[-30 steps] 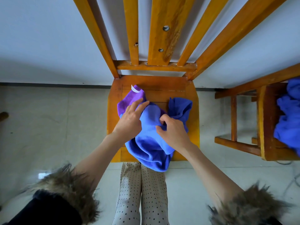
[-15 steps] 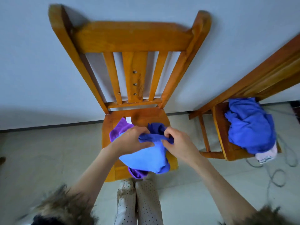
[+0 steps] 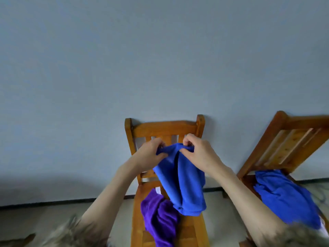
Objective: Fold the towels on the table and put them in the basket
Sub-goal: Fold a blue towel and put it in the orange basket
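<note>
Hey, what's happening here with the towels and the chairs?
A person holds a blue towel up by its top edge, left hand and right hand each pinching it, above a wooden chair. A purple towel lies crumpled on the seat. Another blue pile sits on the second chair. No basket is visible.

Dim, flat, bluish daylight w/ no glare. Soft shadow low on the pale grey wall (image 3: pixel 53 186). Wide-angle bend and blur at edges, esp. the fur-trimmed cuffs (image 3: pixel 74 232).

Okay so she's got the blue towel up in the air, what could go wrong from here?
Both hands, left and right, only pinch the blue towel at its top edge, so a corner could slip. Its hanging end brushes the purple towel, which droops over the chair seat's front and might be dragged off.
</note>
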### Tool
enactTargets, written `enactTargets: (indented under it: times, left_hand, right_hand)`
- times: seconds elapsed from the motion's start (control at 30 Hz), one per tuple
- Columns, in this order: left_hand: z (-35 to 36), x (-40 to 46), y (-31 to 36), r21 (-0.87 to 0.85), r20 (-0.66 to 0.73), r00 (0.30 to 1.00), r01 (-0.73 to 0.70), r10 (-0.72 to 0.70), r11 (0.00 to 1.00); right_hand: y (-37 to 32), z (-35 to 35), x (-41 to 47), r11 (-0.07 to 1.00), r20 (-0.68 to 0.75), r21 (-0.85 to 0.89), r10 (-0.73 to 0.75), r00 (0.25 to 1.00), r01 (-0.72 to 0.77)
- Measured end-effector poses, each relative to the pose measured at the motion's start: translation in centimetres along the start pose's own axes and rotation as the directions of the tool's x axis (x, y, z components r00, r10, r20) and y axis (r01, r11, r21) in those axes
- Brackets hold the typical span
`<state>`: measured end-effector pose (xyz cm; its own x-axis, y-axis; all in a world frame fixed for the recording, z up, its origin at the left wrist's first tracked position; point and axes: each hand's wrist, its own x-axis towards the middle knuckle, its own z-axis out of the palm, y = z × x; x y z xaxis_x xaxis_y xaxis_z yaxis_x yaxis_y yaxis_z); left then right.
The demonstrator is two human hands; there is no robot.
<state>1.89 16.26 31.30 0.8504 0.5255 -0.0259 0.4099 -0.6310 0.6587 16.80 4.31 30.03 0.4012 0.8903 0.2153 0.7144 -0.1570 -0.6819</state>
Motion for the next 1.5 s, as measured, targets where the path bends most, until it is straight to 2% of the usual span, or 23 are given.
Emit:
enactTargets:
  times: [0.1, 0.2, 0.3, 0.37, 0.43, 0.5, 0.7, 0.77, 0.97, 1.13, 1.23, 1.33, 1.4, 1.5]
  left_hand:
    - [-3.0, -2.8, 2.2, 0.000, -0.053, 0.997, 0.053, -0.053, 0.999]
    - [-4.9, -6.3, 3.1, -0.098, -0.103, 0.980, 0.161, -0.171, 0.982]
    - [-6.2, -10.1, 3.1, -0.198, -0.218, 0.938, 0.227, -0.269, 0.953]
    - [-7.1, -12.8, 3.0, -0.171, -0.322, 0.902, 0.242, -0.287, 0.955]
    - [-8.4, -15.6, 3.0, -0.114, -0.422, 0.857, 0.272, -0.294, 0.956]
    - [-9.7, -18.6, 2.9, -0.068, -0.495, 0.817, 0.302, -0.295, 0.951]
    - [-13.3, -29.1, 1.6, -0.008, -0.631, 0.716, 0.379, -0.299, 0.925]
    - [-14.4, -33.2, 0.6, -0.021, -0.678, 0.665, 0.410, -0.315, 0.912]
    - [-17.4, -46.6, -2.7, -0.066, -0.778, 0.512, 0.509, -0.364, 0.858]
    - [-19.2, -56.0, -5.3, -0.145, -0.857, 0.330, 0.583, -0.396, 0.799]
    - [-19.9, -60.5, -7.0, -0.171, -0.892, 0.208, 0.668, -0.402, 0.725]
    - [-20.6, -64.5, -8.3, -0.198, -0.929, 0.088, 0.700, -0.359, 0.687]
    - [-20.8, -66.3, -9.3, -0.221, -0.945, 0.022, 0.696, -0.328, 0.683]
    - [-20.9, -68.3, -10.7, -0.272, -0.950, -0.074, 0.670, -0.302, 0.691]
  right_hand:
    - [-3.0, -0.8, 0.9, 0.995, 0.004, 0.056, -0.078, 0.997, 0.078]
    - [-5.6, -0.5, 0.7, 0.985, 0.066, 0.071, -0.161, 0.985, 0.156]
    - [-8.1, 0.7, 0.2, 0.968, 0.195, 0.119, -0.241, 0.951, 0.221]
    - [-10.1, 1.9, -0.1, 0.961, 0.321, 0.166, -0.263, 0.910, 0.219]
    - [-12.3, 3.3, -0.5, 0.956, 0.478, 0.245, -0.264, 0.838, 0.162]
    - [-14.8, 4.7, -1.0, 0.946, 0.621, 0.310, -0.276, 0.734, 0.093]
    - [-23.0, 10.7, -2.7, 0.926, 0.798, 0.367, -0.363, 0.481, 0.089]
    - [-26.0, 13.3, -3.5, 0.916, 0.819, 0.382, -0.396, 0.415, 0.121]
    - [-35.4, 22.6, -7.7, 0.858, 0.807, 0.431, -0.504, 0.307, 0.278]
    - [-42.4, 28.3, -12.4, 0.820, 0.786, 0.555, -0.572, 0.237, 0.140]
    - [-45.8, 31.0, -14.1, 0.799, 0.779, 0.587, -0.602, 0.177, 0.135]
    - [-48.6, 34.0, -14.6, 0.786, 0.794, 0.556, -0.598, 0.105, 0.269]
    - [-50.1, 35.9, -14.5, 0.763, 0.802, 0.524, -0.592, 0.082, 0.378]
    - [-52.3, 37.9, -14.2, 0.734, 0.800, 0.543, -0.600, 0.016, 0.409]
